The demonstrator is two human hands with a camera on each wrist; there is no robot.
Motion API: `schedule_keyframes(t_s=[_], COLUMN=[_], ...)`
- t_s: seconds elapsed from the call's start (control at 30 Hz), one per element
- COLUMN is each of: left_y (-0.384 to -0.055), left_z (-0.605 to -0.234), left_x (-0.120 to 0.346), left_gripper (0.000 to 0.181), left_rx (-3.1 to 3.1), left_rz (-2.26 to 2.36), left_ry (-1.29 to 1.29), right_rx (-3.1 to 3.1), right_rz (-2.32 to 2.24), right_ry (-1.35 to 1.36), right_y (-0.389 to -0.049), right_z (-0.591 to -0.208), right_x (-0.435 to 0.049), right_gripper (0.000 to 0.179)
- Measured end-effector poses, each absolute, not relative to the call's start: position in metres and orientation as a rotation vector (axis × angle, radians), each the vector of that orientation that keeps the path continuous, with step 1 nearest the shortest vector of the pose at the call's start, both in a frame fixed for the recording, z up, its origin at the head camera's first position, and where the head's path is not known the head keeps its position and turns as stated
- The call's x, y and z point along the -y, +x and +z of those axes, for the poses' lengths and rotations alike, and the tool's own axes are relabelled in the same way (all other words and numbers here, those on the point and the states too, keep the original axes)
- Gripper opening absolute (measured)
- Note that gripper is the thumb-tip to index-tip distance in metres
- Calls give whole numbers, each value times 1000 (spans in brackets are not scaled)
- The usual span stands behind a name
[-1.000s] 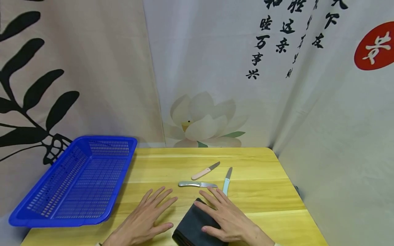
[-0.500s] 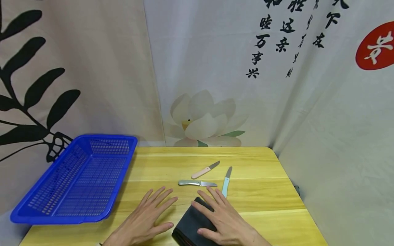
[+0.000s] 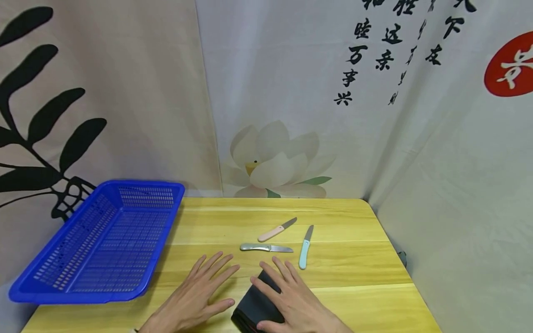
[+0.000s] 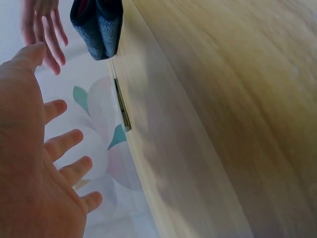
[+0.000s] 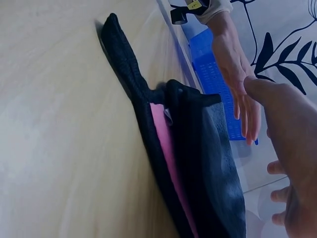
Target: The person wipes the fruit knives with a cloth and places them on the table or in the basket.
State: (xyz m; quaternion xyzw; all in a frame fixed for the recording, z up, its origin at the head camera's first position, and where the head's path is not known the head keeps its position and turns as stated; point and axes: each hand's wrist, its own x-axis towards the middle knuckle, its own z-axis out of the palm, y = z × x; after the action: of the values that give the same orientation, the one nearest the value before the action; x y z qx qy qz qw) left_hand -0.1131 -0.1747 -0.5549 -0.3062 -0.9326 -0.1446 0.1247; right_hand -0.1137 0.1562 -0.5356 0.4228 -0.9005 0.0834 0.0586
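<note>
A folded dark cloth (image 3: 253,307) lies at the near side of the table, with a pink layer showing between its folds in the right wrist view. My right hand (image 3: 293,298), fingers spread, overlaps the cloth in the head view; the right wrist view shows a gap between hand and cloth. Left of the cloth, my left hand (image 3: 197,296) is held palm down with fingers spread and holds nothing. Beyond the hands lie three small knives: one with a pale pink handle (image 3: 270,233), one with a grey-green handle (image 3: 256,247), and one with a light blue handle (image 3: 304,254).
At the left stands a blue plastic basket (image 3: 120,245) with a mesh bottom. The wooden table (image 3: 354,259) ends at the back and right against a printed curtain (image 3: 258,69) with a lotus and dark lettering.
My right hand has shifted left across the cloth, uncovering the whole light blue handle. The left hand has stayed nearly in place. The view has tilted slightly.
</note>
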Motion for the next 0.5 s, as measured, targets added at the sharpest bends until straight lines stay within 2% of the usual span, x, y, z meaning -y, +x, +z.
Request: schedule_keyframes(t_s=[0.2, 0.5], left_y=[-113, -112], left_z=[-554, -555], left_x=[175, 177], left_gripper=[80, 77], left_rx=[2722, 2752], left_rz=[-420, -445], left_ry=[-878, -854], right_rx=[2683, 2741], right_rz=[148, 55], right_ry=[1266, 1314], right_y=[-111, -110], right_z=[-540, -554], right_x=[-149, -144], right_gripper=[97, 99])
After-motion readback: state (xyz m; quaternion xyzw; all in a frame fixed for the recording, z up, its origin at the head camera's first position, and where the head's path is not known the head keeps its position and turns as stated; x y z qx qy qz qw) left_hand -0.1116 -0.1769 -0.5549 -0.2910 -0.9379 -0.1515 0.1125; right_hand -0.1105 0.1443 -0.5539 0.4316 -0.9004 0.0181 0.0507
